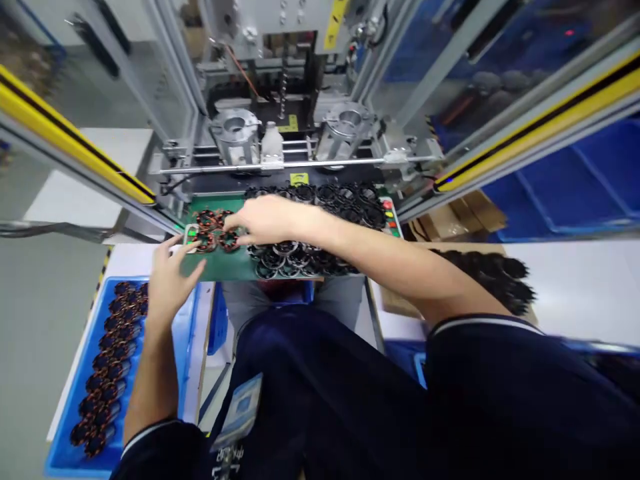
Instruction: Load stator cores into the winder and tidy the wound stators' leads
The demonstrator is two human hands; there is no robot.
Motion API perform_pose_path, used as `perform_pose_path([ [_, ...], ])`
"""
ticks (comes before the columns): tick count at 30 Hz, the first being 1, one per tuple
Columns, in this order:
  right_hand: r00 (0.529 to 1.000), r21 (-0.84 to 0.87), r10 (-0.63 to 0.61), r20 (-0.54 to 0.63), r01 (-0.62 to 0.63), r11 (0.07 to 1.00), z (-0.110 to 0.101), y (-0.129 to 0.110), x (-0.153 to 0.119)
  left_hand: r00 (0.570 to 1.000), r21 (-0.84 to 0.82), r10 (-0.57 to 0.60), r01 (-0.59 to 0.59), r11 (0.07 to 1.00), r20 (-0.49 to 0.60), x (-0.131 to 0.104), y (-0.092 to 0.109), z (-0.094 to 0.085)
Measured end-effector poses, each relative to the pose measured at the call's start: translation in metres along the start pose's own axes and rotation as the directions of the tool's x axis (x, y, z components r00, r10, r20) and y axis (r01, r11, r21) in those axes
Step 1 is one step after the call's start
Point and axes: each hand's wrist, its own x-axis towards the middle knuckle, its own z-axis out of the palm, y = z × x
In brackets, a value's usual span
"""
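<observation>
On the green work surface (225,267), a small group of copper-wound motor stators (205,241) lies at the left end. My right hand (267,219) reaches across from the right, its thumb and fingers around a stator (230,240) of this group. My left hand (173,277) is beside the group, slightly blurred, fingers spread and holding nothing; its fingertips are close to a control box with a green button (191,233). Black ring-shaped housings (285,260) fill the middle and right of the surface, partly hidden by my right forearm.
Ahead stands a machine with two metal cylindrical fixtures (235,127) (349,123) behind a horizontal rail (300,164). A blue tray (187,333) of stators is at left. More black housings (493,267) rest on cardboard at right. Yellow-striped posts (75,133) flank the station.
</observation>
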Motion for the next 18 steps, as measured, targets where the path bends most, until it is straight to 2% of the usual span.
perform_pose_path([
  [1,0.986,0.086,0.057,-0.154,-0.045,0.995,-0.007,0.009,-0.04,0.996,-0.113,-0.002,-0.009,0.994,-0.093,-0.011,0.005,-0.003],
  [2,0.948,0.171,0.148,-0.282,-0.102,0.98,-0.011,0.017,-0.083,0.991,-0.183,-0.022,-0.003,0.983,-0.134,-0.021,0.011,-0.005],
  [3,0.873,0.246,0.268,-0.407,-0.178,0.953,-0.011,0.023,-0.125,0.985,-0.226,-0.06,0.022,0.974,-0.162,-0.03,0.018,-0.006],
  [4,0.745,0.308,0.414,-0.523,-0.287,0.907,-0.004,0.029,-0.166,0.98,-0.252,-0.082,0.035,0.967,-0.18,-0.037,0.026,-0.006],
  [5,0.615,0.356,0.526,-0.587,-0.388,0.85,0.007,0.034,-0.203,0.977,-0.278,-0.095,0.039,0.96,-0.192,-0.04,0.037,-0.004],
  [6,0.506,0.381,0.602,-0.618,-0.477,0.792,0.023,0.038,-0.233,0.974,-0.309,-0.096,0.028,0.95,-0.205,-0.04,0.049,-0.002],
  [7,0.461,0.377,0.639,-0.616,-0.54,0.753,0.042,0.042,-0.257,0.973,-0.34,-0.078,0.0,0.941,-0.216,-0.035,0.064,0.001],
  [8,0.446,0.369,0.656,-0.609,-0.574,0.731,0.062,0.045,-0.273,0.973,-0.365,-0.039,-0.048,0.93,-0.227,-0.027,0.08,0.006],
  [9,0.462,0.361,0.663,-0.589,-0.584,0.727,0.083,0.048,-0.282,0.973,-0.379,0.023,-0.111,0.919,-0.23,-0.016,0.099,0.011],
  [10,0.489,0.357,0.663,-0.566,-0.58,0.733,0.102,0.05,-0.284,0.966,-0.37,0.106,-0.19,0.909,-0.235,-0.002,0.118,0.018],
  [12,0.529,0.362,0.664,-0.529,-0.567,0.74,0.132,0.053,-0.278,0.918,-0.309,0.334,-0.388,0.868,-0.214,0.027,0.16,0.034],
  [14,0.522,0.361,0.683,-0.51,-0.591,0.721,0.147,0.055,-0.265,0.83,-0.227,0.527,-0.557,0.799,-0.183,0.052,0.201,0.054],
  [16,0.504,0.346,0.703,-0.502,-0.628,0.697,0.151,0.057,-0.255,0.767,-0.129,0.632,-0.642,0.756,-0.108,0.068,0.232,0.075],
  [18,0.5,0.334,0.702,-0.507,-0.637,0.695,0.15,0.06,-0.251,0.754,-0.045,0.656,-0.657,0.752,-0.043,0.077,0.251,0.093],
])
